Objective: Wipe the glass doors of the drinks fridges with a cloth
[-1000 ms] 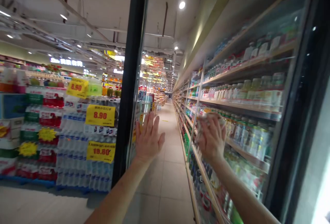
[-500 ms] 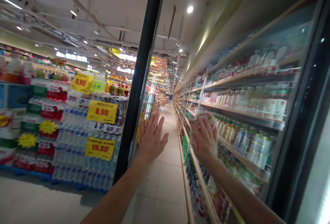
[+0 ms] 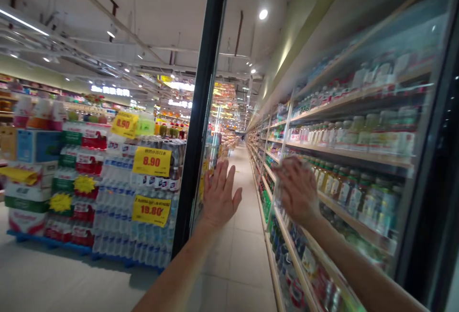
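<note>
A tall glass door [image 3: 247, 254] with a black frame [image 3: 201, 96] stands in front of me. My left hand [image 3: 219, 197] rests flat against the glass beside the frame's left upright, fingers stretched out and holding nothing. Farther right, my right hand [image 3: 298, 192] presses on the pane with its fingers bent and smeared by motion. Under it is a pale, thin cloth, mostly hidden by the hand now and plainer half a second ago. Bottled drinks [image 3: 358, 195] on shelves show in the glass behind the right hand; whether seen through it or reflected, I cannot tell.
Left of the door, shrink-wrapped water bottles [image 3: 118, 206] and drink cartons [image 3: 30, 192] are stacked on a blue pallet [image 3: 86, 250]. Yellow price signs [image 3: 151, 161] hang on the stack. A tiled aisle [image 3: 238, 192] runs away along the shelves.
My view has swung slightly left, so the scene sits farther right. My right hand has shifted over the glass, and less of the cloth shows. My left hand stays beside the frame.
</note>
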Action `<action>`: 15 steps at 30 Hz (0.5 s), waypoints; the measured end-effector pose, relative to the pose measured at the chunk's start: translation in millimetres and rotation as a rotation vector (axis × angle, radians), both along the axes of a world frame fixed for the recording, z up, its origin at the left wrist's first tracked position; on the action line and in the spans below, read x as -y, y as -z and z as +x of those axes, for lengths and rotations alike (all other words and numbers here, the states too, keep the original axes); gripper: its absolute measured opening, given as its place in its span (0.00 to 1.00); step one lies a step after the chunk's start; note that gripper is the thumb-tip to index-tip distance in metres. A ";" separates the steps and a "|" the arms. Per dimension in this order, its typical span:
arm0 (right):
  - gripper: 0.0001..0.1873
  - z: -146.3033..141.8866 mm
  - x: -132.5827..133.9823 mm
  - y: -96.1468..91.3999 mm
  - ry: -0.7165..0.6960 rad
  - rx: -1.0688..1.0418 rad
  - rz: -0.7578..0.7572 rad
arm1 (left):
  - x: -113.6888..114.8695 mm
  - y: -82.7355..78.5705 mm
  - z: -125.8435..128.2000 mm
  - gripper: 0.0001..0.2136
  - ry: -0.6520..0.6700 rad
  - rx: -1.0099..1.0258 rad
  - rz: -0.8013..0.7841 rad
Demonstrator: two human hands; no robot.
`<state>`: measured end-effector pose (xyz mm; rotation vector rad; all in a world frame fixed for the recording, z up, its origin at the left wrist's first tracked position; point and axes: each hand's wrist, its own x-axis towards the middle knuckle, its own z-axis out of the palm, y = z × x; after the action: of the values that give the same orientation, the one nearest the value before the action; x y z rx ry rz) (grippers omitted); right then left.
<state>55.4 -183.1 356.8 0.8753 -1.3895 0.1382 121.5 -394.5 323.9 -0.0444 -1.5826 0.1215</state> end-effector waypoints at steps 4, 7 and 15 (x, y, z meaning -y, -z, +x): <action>0.29 -0.7 3.5 -1.3 0.034 0.036 -0.135 | 0.1 0.1 0.8 0.27 -0.018 0.016 -0.008; 0.29 0.6 1.7 -2.5 0.005 -0.002 0.260 | -0.4 0.0 1.5 0.27 -0.023 0.021 0.000; 0.29 -1.4 -7.2 -8.6 0.037 -0.008 0.073 | 0.2 0.4 1.5 0.27 -0.025 0.015 -0.014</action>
<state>53.9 -175.9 365.3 0.9089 -1.4095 0.0558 123.1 -394.7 323.5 -0.0360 -1.5977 0.1524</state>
